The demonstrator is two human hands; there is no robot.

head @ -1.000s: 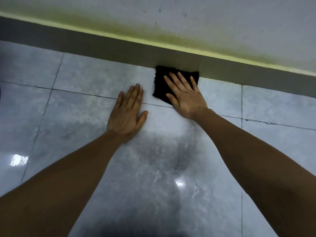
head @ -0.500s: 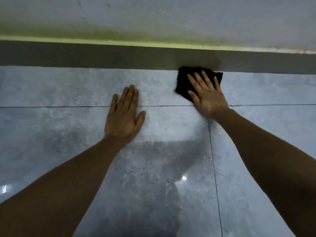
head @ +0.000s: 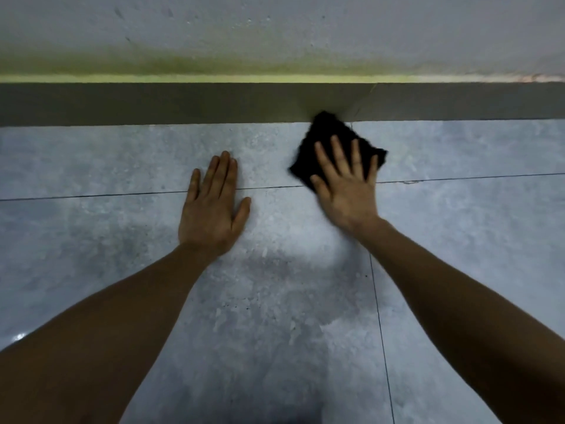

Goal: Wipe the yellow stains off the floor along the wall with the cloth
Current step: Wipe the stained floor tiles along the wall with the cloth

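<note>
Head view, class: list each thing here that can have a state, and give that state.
left hand: open, flat on the floor, empty
right hand: fingers spread, pressing the cloth
cloth: crumpled, one corner touching the skirting
skirting: yellow-stained along its top edge
floor: glossy

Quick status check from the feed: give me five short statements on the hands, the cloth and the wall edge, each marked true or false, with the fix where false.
1. The right hand presses flat on the black cloth. True.
2. The left hand also holds a cloth. False: it lies bare and flat on the floor tile.
3. One corner of the cloth reaches the dark skirting at the wall's foot. True.
4. The cloth is white. False: it is black.
5. A yellow-green band runs along the wall above the skirting. True.
</note>
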